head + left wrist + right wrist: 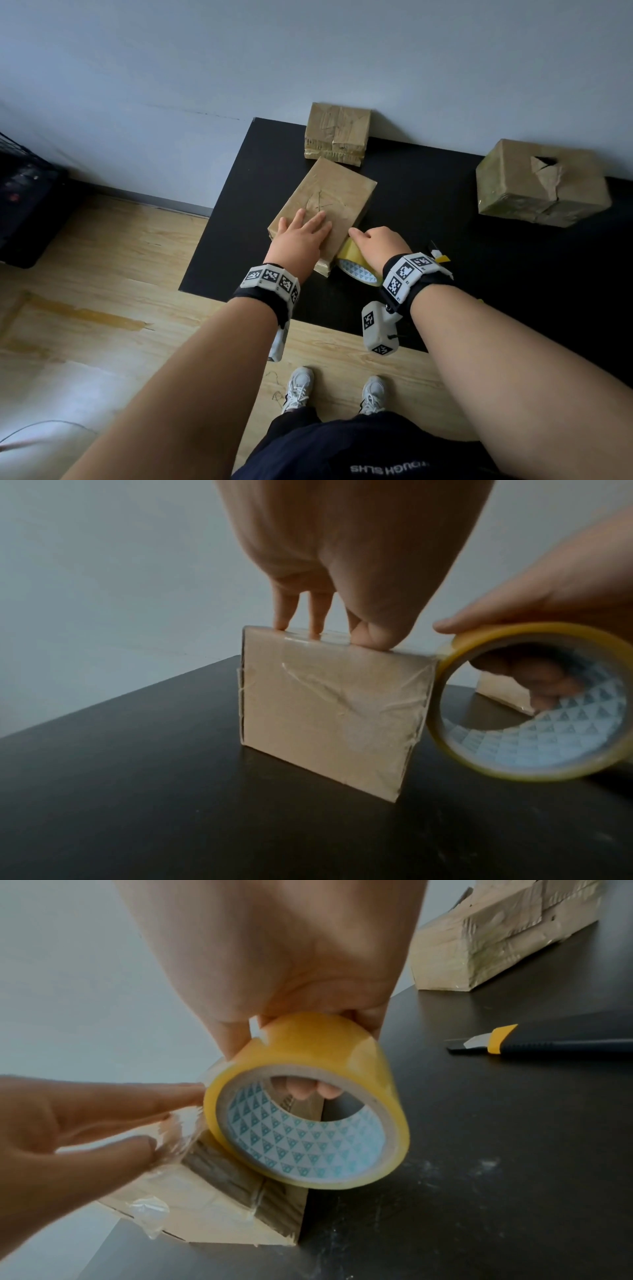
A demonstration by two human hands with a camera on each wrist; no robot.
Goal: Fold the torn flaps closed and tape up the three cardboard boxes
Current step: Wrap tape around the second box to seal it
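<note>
A flat cardboard box [329, 202] lies on the black table [479, 274] in front of me, its near end [329, 710] wrapped in clear tape. My left hand [301, 233] lies flat on its top with straight fingers [318, 615] pressing down. My right hand [380, 243] grips a yellow tape roll [356, 263] [308, 1102] against the box's near right corner, fingers through the core. A strip of clear tape runs from the roll onto the box top. A second box [337, 133] stands by the wall. A third box [541, 181], at the right, has a torn hole in its top.
A utility knife [548, 1043] with a yellow and black handle lies on the table right of my right hand. The table's front edge is close to my legs. Wooden floor lies to the left, with a dark crate [24, 198] against the wall.
</note>
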